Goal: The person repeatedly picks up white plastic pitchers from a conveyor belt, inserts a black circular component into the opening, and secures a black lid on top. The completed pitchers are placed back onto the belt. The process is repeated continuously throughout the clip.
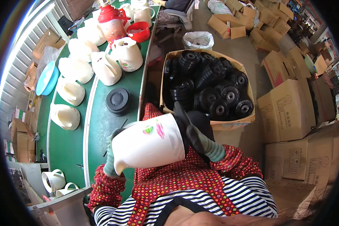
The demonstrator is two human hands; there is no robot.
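A white plastic jug body [150, 143] with a pink and green print lies on its side in front of my chest, spout toward the left. My left hand [111, 150], in a grey-green glove, holds it at the spout end; the jug hides most of those fingers. Against the jug's bottom, on the right, my gloved right hand [196, 135] presses with its dark palm. A black round base [181, 126] shows in part between that palm and the jug. On the green bench to the left sits a short stack of black discs [118, 101].
Several white jug bodies [107, 67] stand along the green bench [101, 139], near a red-and-white jug [112, 24] and a red ring-shaped part [138, 32]. A carton [229, 124] full of black discs stands ahead right. Cardboard boxes [286, 109] line the right; a grey bin [64, 209] is lower left.
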